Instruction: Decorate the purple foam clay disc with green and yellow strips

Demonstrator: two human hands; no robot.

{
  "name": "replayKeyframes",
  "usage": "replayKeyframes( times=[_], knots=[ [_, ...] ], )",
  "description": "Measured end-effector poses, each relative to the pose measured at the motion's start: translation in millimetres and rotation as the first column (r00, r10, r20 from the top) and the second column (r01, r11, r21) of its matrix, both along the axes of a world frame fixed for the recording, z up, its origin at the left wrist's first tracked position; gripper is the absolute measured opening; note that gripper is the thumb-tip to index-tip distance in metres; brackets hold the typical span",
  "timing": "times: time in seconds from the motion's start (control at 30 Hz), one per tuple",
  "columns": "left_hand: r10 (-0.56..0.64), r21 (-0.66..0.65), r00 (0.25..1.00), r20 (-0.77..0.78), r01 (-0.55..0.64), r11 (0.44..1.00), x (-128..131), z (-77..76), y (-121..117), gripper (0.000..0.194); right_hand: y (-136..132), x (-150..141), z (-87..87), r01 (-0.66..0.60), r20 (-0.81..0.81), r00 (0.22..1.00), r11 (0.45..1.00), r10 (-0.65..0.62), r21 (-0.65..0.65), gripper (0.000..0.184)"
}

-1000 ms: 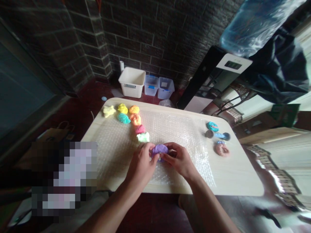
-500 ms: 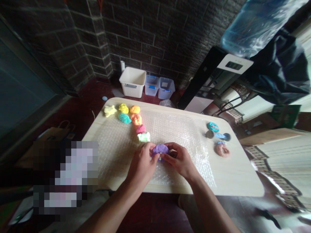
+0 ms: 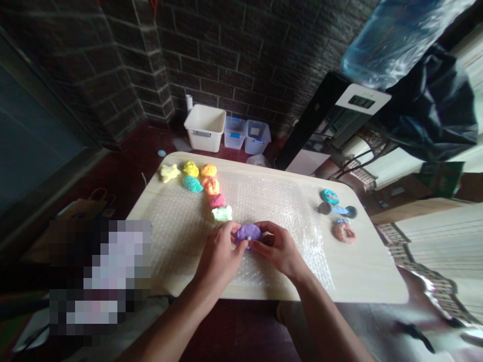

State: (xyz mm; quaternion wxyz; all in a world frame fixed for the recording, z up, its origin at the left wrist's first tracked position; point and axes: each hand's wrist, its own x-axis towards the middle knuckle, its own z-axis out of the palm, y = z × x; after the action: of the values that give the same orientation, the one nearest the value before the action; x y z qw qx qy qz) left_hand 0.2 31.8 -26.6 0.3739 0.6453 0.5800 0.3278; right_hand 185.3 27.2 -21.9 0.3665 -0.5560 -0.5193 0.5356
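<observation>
A flattened purple piece of modelling clay point(image 3: 249, 233) with a small pale dot near its lower edge is held between both hands over bubble wrap point(image 3: 260, 196). My left hand point(image 3: 223, 246) pinches its left side, thumb at the near edge. On the other side, my right hand point(image 3: 277, 246) grips it with thumb and fingers. Just beyond my left hand lies a pale green clay lump point(image 3: 222, 213). Behind that come a pink lump point(image 3: 218, 200), an orange lump point(image 3: 211, 186) and a teal lump point(image 3: 192, 184). The underside of the purple clay is hidden.
Yellow clay point(image 3: 190, 168), light orange clay point(image 3: 209, 170) and a pale yellow piece point(image 3: 169, 173) lie at the table's far left. To the right are a teal disc point(image 3: 330, 196), a blue-and-grey dumbbell shape point(image 3: 341, 210) and a brown ring point(image 3: 343, 233). Bins point(image 3: 206, 128) stand beyond the table.
The purple clay's face is turned slightly more toward me, and its pale dot shows more clearly. Both hands keep nearly the same place and hold.
</observation>
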Motion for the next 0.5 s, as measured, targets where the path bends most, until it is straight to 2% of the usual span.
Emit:
replayKeyframes(
  times=[0.5],
  knots=[
    [-0.005,0.005,0.999,0.035,0.005,1.0,-2,-11.6,3,0.026,0,1,-0.2,0.001,-0.016,1.0,1.0,-0.001,-0.02,0.043]
  ],
)
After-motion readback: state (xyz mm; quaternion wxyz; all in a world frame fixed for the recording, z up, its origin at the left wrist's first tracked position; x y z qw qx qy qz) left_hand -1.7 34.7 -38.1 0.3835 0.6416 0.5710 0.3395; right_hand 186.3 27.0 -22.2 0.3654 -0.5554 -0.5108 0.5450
